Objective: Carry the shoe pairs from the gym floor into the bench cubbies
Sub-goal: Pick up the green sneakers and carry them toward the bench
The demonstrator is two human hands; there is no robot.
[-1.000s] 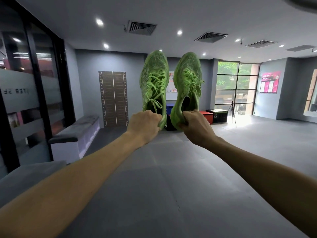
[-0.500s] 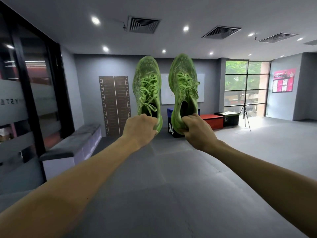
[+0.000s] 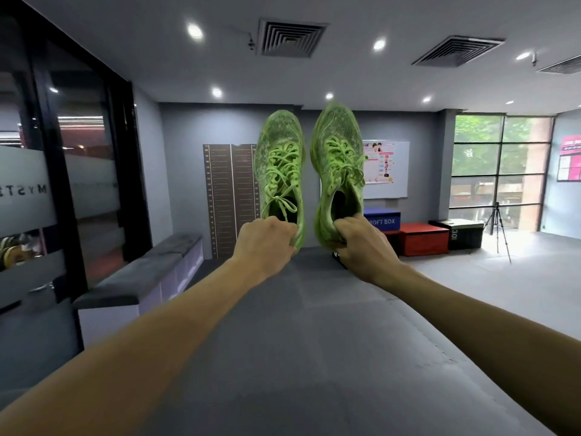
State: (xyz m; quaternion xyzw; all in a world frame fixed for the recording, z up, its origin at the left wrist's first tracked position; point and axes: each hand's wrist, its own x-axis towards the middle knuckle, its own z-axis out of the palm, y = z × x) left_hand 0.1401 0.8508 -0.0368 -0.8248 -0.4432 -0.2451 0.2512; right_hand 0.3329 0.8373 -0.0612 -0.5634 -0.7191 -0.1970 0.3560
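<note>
Both bare forearms reach forward over the grey foam-tile gym floor (image 3: 314,357); the left hand (image 3: 265,242) has its fingers curled tight round the heel of one lime-green knit lace-up sneaker (image 3: 279,171), while the right hand (image 3: 361,247) pinches the heel collar of the matching lime-green sneaker (image 3: 338,171); both shoes are held up in the air, toes up, side by side and apart; farther left, along the glass wall, stands the white cubby bench with a grey cushioned top (image 3: 151,272); beyond lie a blue soft box (image 3: 382,220), a red box (image 3: 423,239) and a black tripod (image 3: 498,228).
</note>
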